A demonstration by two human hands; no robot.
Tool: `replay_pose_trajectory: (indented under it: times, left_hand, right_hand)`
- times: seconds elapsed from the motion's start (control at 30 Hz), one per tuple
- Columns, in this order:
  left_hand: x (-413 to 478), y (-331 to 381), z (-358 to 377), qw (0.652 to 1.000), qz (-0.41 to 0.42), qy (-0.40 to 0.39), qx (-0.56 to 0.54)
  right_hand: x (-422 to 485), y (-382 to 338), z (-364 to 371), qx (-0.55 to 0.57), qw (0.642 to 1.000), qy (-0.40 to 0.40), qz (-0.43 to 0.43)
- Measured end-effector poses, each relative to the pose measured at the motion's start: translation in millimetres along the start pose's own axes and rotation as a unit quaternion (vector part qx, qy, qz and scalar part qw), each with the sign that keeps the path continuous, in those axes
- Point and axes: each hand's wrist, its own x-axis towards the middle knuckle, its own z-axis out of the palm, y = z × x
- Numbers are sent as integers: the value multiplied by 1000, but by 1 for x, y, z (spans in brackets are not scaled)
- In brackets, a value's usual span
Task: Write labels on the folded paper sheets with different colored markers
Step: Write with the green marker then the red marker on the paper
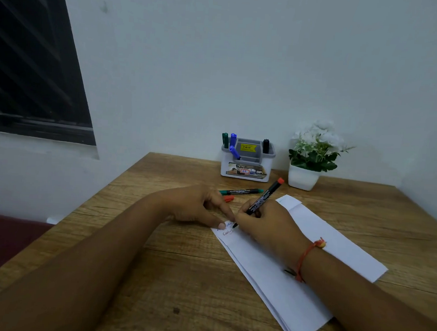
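A stack of folded white paper sheets [276, 280] lies diagonally on the wooden table [178, 279]. My right hand [267, 225] grips a black marker with a red end [263, 199], its tip touching the top left corner of the sheet, where lines of handwriting show. My left hand [196, 205] presses its thumb and forefinger on that same corner, holding the paper flat. A green marker [241, 191] lies on the table just beyond my hands. A red cap [228, 198] rests beside my left forefinger.
A white and grey pen holder [247, 164] with green, blue and black markers stands at the back by the wall. A small white pot of white flowers [307, 169] sits to its right. A dark window is at the upper left.
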Motion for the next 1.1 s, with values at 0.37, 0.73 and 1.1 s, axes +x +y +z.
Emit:
replay_pose_trajectory:
  times: [0.37, 0.73, 1.1]
  left_hand:
    - [-1, 2, 1, 1000, 1, 4, -2]
    - [-2, 3, 0, 1000, -8, 1, 2]
    - [-2, 3, 1, 1000, -4, -4, 5]
  right_hand:
    - [3, 0, 0, -22, 1000, -14, 5]
    - [6, 3, 2, -31, 999, -1, 11]
    - [5, 1, 2, -24, 1000, 5, 18]
